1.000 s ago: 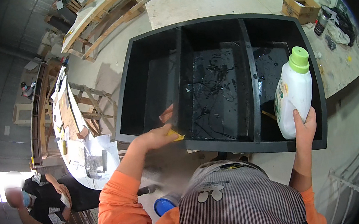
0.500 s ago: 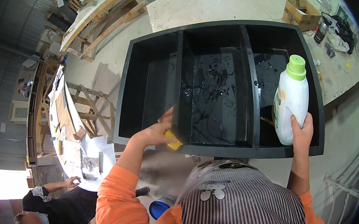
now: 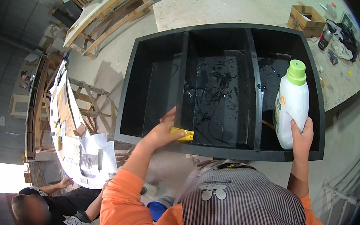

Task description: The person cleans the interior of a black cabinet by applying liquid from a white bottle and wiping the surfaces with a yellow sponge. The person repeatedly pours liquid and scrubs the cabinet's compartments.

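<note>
A black open box with three compartments (image 3: 281,31) lies before me. Glossy wet streaks and drops cover the floor of its middle compartment, and more wet spots show in the right one. My right hand (image 3: 301,137) grips the lower part of a white detergent bottle (image 3: 288,108) with a green cap, tilted over the right compartment. My left hand (image 3: 161,135) is closed on a small yellow piece (image 3: 184,134) at the near end of the left divider; its exact kind is unclear. Past those fingers a reddish-brown pointed flap (image 3: 169,115) sticks out.
Behind the box stretches a pale worktable (image 3: 229,3), with a cardboard box (image 3: 306,20), a spray can (image 3: 325,39) and a black plastic bag (image 3: 344,33) at its right. At lower left a person in black (image 3: 68,209) works beside another table. A blue-lidded bucket (image 3: 157,209) stands below.
My left hand has moved slightly up and right, bringing the yellow piece over the box's near edge. The bottle is still in my right hand. The person at left has leaned and shifted.
</note>
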The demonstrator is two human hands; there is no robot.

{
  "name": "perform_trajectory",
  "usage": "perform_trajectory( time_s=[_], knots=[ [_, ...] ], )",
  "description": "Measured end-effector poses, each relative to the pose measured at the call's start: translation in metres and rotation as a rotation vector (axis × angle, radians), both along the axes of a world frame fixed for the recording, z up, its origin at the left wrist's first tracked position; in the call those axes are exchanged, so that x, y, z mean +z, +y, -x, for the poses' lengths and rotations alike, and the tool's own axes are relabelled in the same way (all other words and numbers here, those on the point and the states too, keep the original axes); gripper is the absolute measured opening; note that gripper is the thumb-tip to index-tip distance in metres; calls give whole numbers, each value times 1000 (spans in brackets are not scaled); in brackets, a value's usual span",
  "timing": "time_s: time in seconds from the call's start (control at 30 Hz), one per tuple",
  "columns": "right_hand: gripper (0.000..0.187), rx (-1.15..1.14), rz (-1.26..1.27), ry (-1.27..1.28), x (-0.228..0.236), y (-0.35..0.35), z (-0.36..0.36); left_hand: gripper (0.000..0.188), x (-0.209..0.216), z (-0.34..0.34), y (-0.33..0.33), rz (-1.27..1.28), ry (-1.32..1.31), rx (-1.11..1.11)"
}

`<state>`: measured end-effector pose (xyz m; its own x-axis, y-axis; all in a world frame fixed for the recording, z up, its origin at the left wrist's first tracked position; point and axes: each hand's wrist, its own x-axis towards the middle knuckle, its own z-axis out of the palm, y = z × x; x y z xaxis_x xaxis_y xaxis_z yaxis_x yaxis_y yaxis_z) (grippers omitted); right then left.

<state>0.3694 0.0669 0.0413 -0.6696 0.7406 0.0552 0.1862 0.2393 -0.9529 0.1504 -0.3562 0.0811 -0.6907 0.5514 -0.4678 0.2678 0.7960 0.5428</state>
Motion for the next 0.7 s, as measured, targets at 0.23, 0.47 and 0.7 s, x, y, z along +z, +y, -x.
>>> perform_trajectory(
  time_s=[0.23, 0.47, 0.7],
  knots=[
    [34, -10, -25, -8, 0, 0, 0, 37, 7, 5, -2, 50, -177, -88],
    [34, 30, -14, -20, -1, 4, 1, 78, -7, -3, 32, 172, 46, 163],
    [33, 14, -4, -15, -1, 2, -2, 84, 18, -31, 32, 465, 33, 177]
  ],
)
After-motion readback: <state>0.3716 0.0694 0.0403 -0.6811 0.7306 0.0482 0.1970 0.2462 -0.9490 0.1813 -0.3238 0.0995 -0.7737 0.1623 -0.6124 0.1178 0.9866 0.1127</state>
